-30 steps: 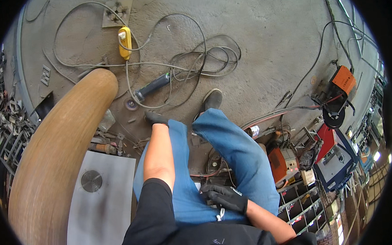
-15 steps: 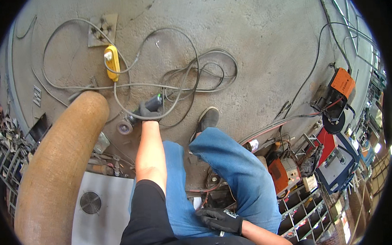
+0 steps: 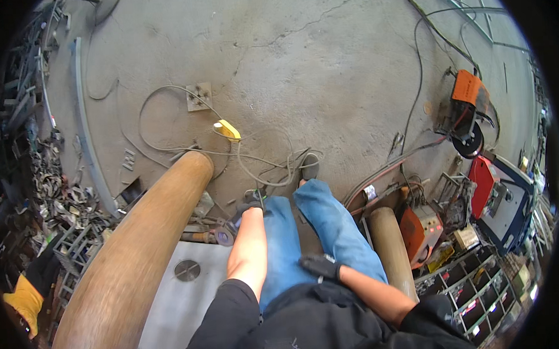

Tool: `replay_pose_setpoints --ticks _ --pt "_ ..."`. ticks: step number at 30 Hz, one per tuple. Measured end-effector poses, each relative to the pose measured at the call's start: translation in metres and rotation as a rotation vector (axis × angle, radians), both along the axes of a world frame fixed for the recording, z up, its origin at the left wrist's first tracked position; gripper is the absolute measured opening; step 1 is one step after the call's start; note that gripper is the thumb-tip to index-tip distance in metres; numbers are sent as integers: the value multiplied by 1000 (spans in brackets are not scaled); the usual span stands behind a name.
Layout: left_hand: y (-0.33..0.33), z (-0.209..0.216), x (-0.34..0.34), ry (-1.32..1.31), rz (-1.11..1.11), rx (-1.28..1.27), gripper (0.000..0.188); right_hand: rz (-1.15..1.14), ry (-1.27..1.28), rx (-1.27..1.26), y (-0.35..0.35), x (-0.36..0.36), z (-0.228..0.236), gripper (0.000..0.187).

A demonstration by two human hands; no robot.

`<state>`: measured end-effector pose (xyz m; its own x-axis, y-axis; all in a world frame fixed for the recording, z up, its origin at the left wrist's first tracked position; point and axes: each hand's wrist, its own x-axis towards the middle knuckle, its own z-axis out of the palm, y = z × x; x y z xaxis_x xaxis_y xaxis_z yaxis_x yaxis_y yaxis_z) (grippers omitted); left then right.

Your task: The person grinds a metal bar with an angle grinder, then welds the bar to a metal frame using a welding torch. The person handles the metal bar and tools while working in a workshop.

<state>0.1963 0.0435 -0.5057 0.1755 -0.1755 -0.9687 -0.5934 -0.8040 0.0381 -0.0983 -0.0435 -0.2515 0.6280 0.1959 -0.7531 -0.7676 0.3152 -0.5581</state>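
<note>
My left hand (image 3: pixel 248 208), in a dark glove, is closed around an angle grinder beside my left knee. The grinder's round disc (image 3: pixel 225 235) points to the lower left, and its green-marked rear end shows past the hand. My forearm hides part of the grip. A grey power cord (image 3: pixel 273 182) loops over the floor ahead, joined to a yellow socket block (image 3: pixel 227 130). My right hand (image 3: pixel 321 266), also dark-gloved, lies on my thigh with its fingers stretched out, and I see no tool in it.
A long brown pipe (image 3: pixel 139 243) slants up at my left over a pale panel (image 3: pixel 167 323). Another pipe (image 3: pixel 390 247), orange machines (image 3: pixel 421 234) and a metal grid (image 3: pixel 472 291) stand right. Scrap (image 3: pixel 58 178) lines the left. A person's yellow-gloved hand (image 3: pixel 26 303) shows lower left.
My left hand has drawn the grinder back toward my left knee. My right hand stays on my thigh. The view has shifted, and a yellow-gloved hand has come in at the left edge.
</note>
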Motion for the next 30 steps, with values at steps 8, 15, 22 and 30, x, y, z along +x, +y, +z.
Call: replay_pose_setpoints --ticks 8,15,22,30 --pt "-24 265 17 244 2045 -318 66 -494 100 42 -129 -25 99 44" --pt "-109 357 82 175 2297 -949 27 -1047 99 -92 -157 -98 135 39" --pt "-256 520 190 -149 1452 -1866 31 -743 -64 -594 -235 -32 171 37" --pt "-379 694 301 -399 813 -2183 46 -756 -278 -559 -349 132 222 31"
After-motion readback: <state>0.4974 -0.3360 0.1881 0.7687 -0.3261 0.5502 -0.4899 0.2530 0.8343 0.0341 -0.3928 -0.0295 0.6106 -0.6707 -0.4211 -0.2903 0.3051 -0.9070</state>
